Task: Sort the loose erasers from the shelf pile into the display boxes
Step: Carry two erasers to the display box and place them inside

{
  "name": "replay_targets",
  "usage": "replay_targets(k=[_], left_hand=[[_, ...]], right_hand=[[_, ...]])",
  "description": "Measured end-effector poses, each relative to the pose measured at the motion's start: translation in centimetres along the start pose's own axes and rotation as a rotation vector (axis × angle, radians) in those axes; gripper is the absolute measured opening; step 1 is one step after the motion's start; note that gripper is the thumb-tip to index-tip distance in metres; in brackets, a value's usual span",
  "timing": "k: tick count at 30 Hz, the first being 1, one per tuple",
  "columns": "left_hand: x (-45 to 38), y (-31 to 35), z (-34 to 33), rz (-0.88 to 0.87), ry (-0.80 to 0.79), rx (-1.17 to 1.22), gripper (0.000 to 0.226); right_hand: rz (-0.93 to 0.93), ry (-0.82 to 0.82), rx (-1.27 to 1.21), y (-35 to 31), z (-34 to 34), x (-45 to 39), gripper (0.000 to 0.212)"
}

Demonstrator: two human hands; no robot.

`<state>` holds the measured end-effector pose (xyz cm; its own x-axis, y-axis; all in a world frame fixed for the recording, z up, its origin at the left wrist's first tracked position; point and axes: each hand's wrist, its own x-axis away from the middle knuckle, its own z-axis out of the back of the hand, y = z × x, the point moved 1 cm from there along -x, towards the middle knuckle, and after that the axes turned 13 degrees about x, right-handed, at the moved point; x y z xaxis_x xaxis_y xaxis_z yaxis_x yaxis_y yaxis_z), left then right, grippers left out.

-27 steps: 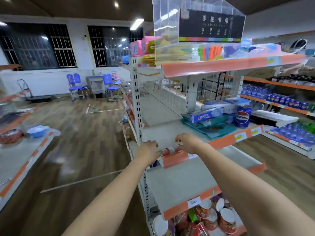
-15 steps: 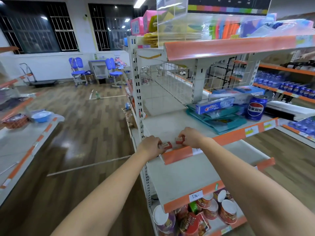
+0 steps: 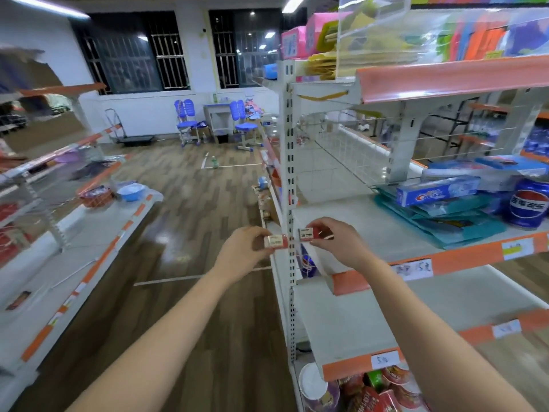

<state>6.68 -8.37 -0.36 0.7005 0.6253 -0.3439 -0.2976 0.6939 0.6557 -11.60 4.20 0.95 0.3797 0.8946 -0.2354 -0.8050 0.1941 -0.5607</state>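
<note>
Head view shows a shop aisle with a wood-pattern floor [image 3: 184, 221] running toward barred windows [image 3: 130, 52] at the far wall. White metal shelving [image 3: 365, 224] with orange price strips fills the right side; a similar unit [image 3: 68, 242] stands at the left. The perforated white upright post [image 3: 288, 179] of the right unit rises between the two hands.

On the top shelf sits a clear acrylic display case [image 3: 383, 34] holding coloured stationery. On the middle shelf, well to the right of the hands, lie teal folders [image 3: 445, 221], a toothpaste box [image 3: 436, 193] on top of them, and a blue cola can [image 3: 528, 205] just beside. Two blue chairs [image 3: 187, 120] stand by the far wall. Red-lidded tubs [image 3: 395, 382] occupy the bottom shelf.

Both bare forearms extend forward at mid-shelf height. Left hand [image 3: 240, 251] has its fingers curled, pinching a small eraser in a red-and-white sleeve [image 3: 275, 242] at its fingertips, just left of the post. Right hand [image 3: 338, 242] likewise pinches a second eraser [image 3: 306, 234], white label facing the camera, just right of the post. The two erasers are near one another, apart, held in the air above the shelf's front edge. Neither rests on any surface.
</note>
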Motion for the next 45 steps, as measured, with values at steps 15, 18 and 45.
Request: replay_targets(k=[15, 18, 45], left_hand=[[-5.3, -15.8, 17.8, 0.091, 0.184, -0.067, 0.029], [-8.4, -19.1, 20.6, 0.086, 0.178, -0.066, 0.03], [-51.8, -51.2, 30.2, 0.028, 0.217, 0.075, 0.027]], right_hand=[[0.221, -0.059, -0.157, -14.4, -13.7, -18.5, 0.024], [0.219, -0.022, -0.135, -16.4, -15.7, -23.7, 0.024], [0.201, -0.008, -0.166, -13.6, -28.6, -75.6, 0.032]])
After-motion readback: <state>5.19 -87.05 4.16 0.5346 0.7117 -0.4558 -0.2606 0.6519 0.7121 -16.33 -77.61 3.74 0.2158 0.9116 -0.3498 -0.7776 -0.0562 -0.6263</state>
